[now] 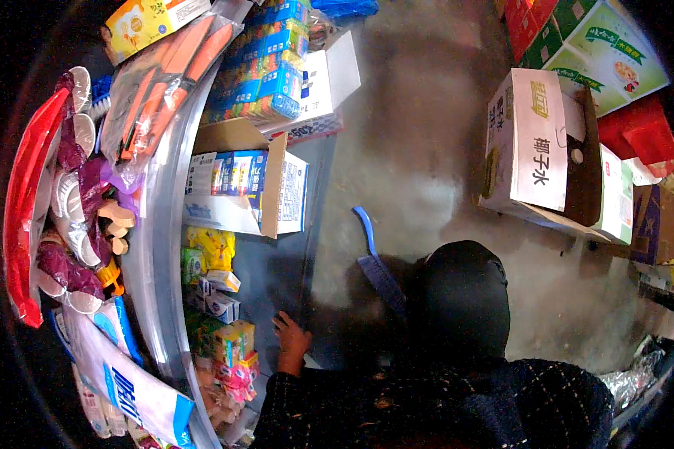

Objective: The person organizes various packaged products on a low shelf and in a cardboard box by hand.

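Observation:
My left hand (293, 346) comes out of a dark checked sleeve (281, 396). Its fingers are apart and hold nothing, over a low dark grey ledge (277, 273); whether they touch it is hard to tell. Just left of the hand are small yellow-green packs (234, 341) and a pink pack (240, 376). Farther up sit small blue-and-white boxes (222, 306) and a yellow pack (216, 247). My right hand does not show; dark checked cloth (558, 393) fills the lower right.
An open carton of blue boxes (249, 179) stands beyond my left hand. A blue long-handled brush (374, 258) lies on the floor, partly hidden by a black rounded shape (457, 299). White carton (532, 142) at right. Transparent shelf edge (157, 224), wrapped knives (165, 90) at left.

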Motion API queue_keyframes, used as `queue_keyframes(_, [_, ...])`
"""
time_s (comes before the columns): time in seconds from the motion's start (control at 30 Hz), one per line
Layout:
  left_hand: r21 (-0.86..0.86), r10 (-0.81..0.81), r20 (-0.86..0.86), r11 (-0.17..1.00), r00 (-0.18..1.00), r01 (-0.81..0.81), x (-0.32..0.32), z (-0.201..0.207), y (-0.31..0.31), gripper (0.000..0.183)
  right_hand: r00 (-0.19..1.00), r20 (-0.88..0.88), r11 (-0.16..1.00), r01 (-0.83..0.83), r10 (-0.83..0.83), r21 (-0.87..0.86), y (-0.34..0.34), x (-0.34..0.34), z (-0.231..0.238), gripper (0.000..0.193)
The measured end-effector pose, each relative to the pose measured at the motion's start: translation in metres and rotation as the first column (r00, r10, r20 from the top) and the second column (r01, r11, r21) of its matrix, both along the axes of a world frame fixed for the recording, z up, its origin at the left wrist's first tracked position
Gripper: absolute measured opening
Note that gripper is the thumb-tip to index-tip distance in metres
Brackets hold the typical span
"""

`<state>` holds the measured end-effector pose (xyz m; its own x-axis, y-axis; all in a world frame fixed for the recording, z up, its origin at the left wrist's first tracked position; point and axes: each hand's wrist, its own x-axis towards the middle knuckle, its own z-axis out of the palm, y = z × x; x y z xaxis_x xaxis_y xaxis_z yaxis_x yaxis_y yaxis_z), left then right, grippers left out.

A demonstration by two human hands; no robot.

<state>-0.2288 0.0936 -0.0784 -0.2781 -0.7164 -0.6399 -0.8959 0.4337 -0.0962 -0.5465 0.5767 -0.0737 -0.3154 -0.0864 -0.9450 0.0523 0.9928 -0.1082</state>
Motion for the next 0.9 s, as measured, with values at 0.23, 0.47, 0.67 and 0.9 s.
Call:
queue_keyframes(0.23, [-0.035,-0.023,-0.01,0.999,1.0,0.023,0.011,-0.018,-0.008,0.107,0.997,0.015,0.997,0.078,-0.078,0.015,0.013,0.021,0.01,0.03])
queue_keyframes(0.47, [-0.081,-0.418,-0.203,0.908,0.885,0.41,0.101,-0.09,-0.038,0.113,0.98,0.065,0.982,0.188,-0.189,0.027,0.023,0.041,0.036,0.029])
queue_keyframes(0.67, [0.095,-0.232,-0.196,0.963,0.953,0.253,0.062,-0.068,-0.059,0.113,0.963,0.136,0.972,0.223,-0.231,0.074,0.03,0.041,0.05,0.029])
queue_keyframes(0.9, [0.034,-0.003,-0.195,0.999,0.981,0.009,-0.027,-0.039,-0.085,0.114,0.968,0.247,0.998,0.034,-0.047,0.055,0.024,-0.028,0.048,0.028])
